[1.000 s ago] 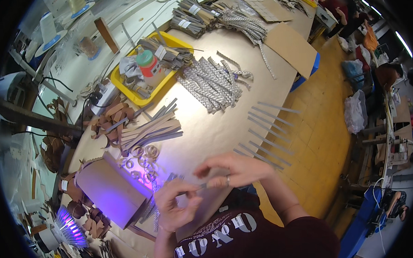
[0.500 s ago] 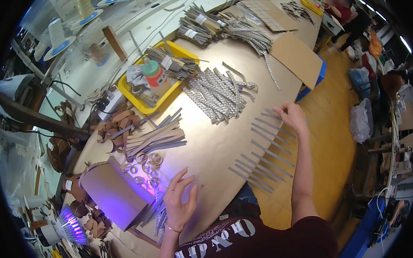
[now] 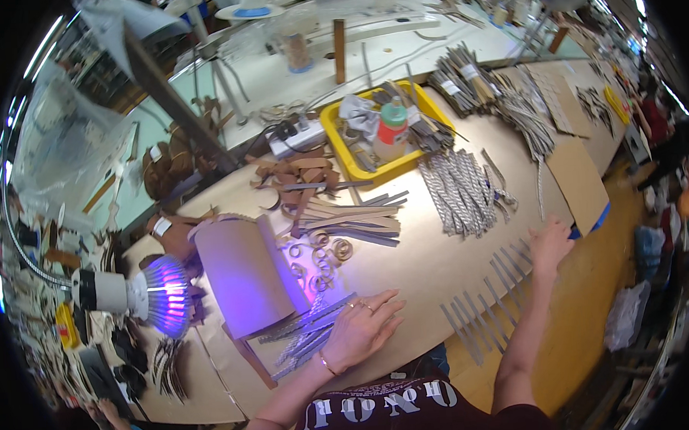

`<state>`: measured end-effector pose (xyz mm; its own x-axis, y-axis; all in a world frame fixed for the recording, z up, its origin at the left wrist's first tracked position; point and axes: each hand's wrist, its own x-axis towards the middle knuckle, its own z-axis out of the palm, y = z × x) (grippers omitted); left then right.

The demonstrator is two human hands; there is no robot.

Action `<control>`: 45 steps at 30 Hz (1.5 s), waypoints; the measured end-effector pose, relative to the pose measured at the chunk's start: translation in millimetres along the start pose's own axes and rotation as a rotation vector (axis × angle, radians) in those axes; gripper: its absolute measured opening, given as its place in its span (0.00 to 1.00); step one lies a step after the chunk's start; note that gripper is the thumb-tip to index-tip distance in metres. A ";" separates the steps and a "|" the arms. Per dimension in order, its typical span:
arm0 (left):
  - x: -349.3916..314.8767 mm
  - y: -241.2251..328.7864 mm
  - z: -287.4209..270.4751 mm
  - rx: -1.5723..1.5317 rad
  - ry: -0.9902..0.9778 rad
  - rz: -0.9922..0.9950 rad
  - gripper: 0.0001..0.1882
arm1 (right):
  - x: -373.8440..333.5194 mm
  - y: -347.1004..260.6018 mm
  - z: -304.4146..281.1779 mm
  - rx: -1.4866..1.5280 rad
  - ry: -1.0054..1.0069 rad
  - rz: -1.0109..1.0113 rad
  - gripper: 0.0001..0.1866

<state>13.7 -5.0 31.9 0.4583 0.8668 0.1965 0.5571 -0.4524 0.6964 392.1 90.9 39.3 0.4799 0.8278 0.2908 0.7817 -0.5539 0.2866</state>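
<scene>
Grey strips (image 3: 500, 300): laid between the hands on the table (image 3: 420, 277), slanted far-left to near-right; nearer right.
Right hand (image 3: 553, 246): placed beyond them; grasp cannot be told.
Left hand (image 3: 365, 329): spread, unclenched, beside piled strips (image 3: 299, 325).

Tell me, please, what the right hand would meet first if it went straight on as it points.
The right hand would probably meet the brown cardboard sheet, though depth is unclear.

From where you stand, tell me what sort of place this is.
Probably a craft workshop, perhaps for leather-like goods: there are grey strips laid out in a row, a pile of braided strips, and a purple-lit work lamp.
</scene>
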 end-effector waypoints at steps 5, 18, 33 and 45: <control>-11.7 -3.9 -11.8 -0.007 0.000 -0.032 0.15 | -40.0 -141.2 -40.3 1.093 -0.131 -0.694 0.09; -38.9 -10.6 -21.4 0.019 0.129 -0.072 0.13 | -67.0 -353.1 -88.3 0.693 -0.114 -1.096 0.10; -1.2 10.0 -54.0 -0.198 0.851 -0.084 0.16 | -88.6 -184.0 -144.8 1.958 -1.454 -0.897 0.07; 28.7 21.6 -32.4 -0.750 0.666 -0.251 0.12 | -120.0 -128.6 -139.6 1.705 -0.690 -0.773 0.11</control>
<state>16.5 16.9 74.9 -0.2154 0.9617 0.1694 -0.0962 -0.1935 0.9764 178.3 50.2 95.0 -0.3653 0.9257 0.0983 0.1651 0.1683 -0.9718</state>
